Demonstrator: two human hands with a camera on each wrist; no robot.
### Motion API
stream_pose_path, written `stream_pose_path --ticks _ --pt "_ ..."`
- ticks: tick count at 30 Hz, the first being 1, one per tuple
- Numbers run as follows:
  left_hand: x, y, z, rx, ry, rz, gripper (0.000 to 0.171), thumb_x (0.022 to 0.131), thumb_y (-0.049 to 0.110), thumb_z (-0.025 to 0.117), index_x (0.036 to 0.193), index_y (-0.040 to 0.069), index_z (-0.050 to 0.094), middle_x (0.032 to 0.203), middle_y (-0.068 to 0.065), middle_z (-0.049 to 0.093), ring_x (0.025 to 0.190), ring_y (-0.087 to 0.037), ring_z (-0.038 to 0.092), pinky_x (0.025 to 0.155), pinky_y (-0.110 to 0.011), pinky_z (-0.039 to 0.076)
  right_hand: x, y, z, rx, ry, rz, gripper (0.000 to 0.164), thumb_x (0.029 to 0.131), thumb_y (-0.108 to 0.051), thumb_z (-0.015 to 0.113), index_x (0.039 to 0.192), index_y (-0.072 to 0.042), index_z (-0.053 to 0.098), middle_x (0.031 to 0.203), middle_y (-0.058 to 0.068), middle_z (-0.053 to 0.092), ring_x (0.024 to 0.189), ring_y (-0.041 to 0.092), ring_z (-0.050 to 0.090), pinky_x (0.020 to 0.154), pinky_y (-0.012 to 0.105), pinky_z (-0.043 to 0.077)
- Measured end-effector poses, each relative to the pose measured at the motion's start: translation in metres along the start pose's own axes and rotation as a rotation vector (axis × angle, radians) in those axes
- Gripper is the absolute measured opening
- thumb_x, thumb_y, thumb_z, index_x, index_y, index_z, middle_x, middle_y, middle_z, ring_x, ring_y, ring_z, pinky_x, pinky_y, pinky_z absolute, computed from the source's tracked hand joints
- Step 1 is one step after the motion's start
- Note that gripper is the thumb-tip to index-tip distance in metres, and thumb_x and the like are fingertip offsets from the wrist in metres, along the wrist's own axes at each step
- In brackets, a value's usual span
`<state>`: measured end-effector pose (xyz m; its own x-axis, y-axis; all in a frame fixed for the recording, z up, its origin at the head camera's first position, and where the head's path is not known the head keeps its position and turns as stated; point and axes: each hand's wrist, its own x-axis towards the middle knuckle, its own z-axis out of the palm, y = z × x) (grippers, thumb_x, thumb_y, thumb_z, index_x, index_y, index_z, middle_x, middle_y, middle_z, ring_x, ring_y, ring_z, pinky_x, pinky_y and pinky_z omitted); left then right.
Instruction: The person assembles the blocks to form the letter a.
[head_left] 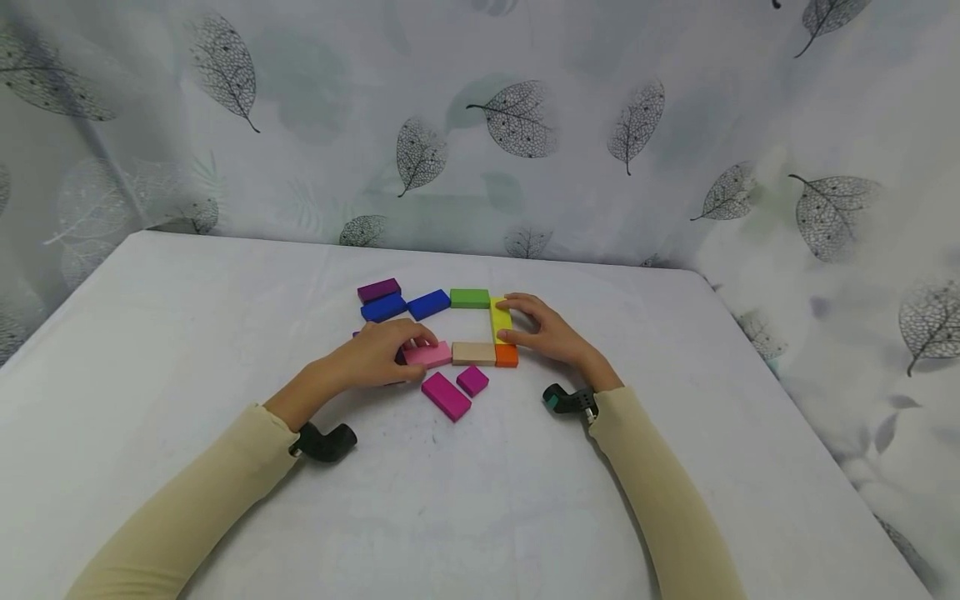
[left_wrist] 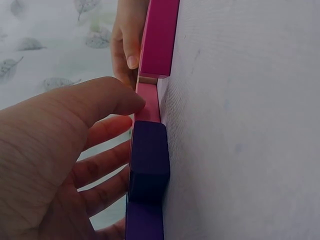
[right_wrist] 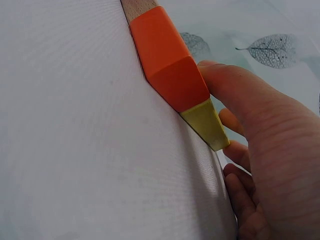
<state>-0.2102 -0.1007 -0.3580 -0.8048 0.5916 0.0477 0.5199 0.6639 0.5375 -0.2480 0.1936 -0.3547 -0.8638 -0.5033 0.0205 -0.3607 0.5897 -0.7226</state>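
My left hand [head_left: 378, 354] is at a pink block [head_left: 429, 355], pinching it between the thumb on its near side and a finger on its far side. In the left wrist view, a dark navy block [left_wrist: 149, 157] stands next to that pink block. My right hand [head_left: 551, 333] touches a yellow block [head_left: 500, 321] from the right with thumb and forefinger apart and loosely bent. An orange block [head_left: 506, 357] meets the yellow one's near end, and a tan wooden block [head_left: 473, 354] lies between orange and pink. The left hand partly hides dark blocks beneath it.
A green block [head_left: 469, 298], two blue blocks [head_left: 429, 304] and a purple block [head_left: 378, 290] lie along the far side of the outline. Two magenta blocks, one long [head_left: 446, 397] and one short [head_left: 472, 381], lie nearer. A white cloth covers the table [head_left: 450, 517]; a leaf-patterned curtain [head_left: 465, 200] hangs behind.
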Motion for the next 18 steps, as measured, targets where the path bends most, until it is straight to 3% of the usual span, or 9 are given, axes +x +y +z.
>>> stream_pose_path --ticks 9,18 --pt "-0.0007 -0.0013 -0.0030 -0.006 -0.029 -0.006 0.043 0.084 0.021 0.073 0.124 0.008 0.062 0.112 -0.008 0.064 0.103 -0.023 0.058 0.092 -0.048 0.046 -0.0004 -0.0004 -0.0005 0.010 0.000 0.008 0.053 0.093 -0.016 0.066 0.140 0.000 0.048 0.154 0.021 0.031 0.145 0.037 0.021 0.116 0.057 0.016" --pt "-0.0024 -0.0057 -0.0084 0.004 -0.019 0.057 0.037 0.087 0.021 0.071 0.119 0.005 0.065 0.113 -0.012 0.064 0.107 -0.027 0.058 0.092 -0.044 0.051 -0.0003 -0.0015 -0.0008 0.011 0.001 0.012 0.053 0.093 -0.015 0.066 0.140 0.001 0.048 0.153 0.022 0.031 0.145 0.037 0.022 0.116 0.056 0.017"
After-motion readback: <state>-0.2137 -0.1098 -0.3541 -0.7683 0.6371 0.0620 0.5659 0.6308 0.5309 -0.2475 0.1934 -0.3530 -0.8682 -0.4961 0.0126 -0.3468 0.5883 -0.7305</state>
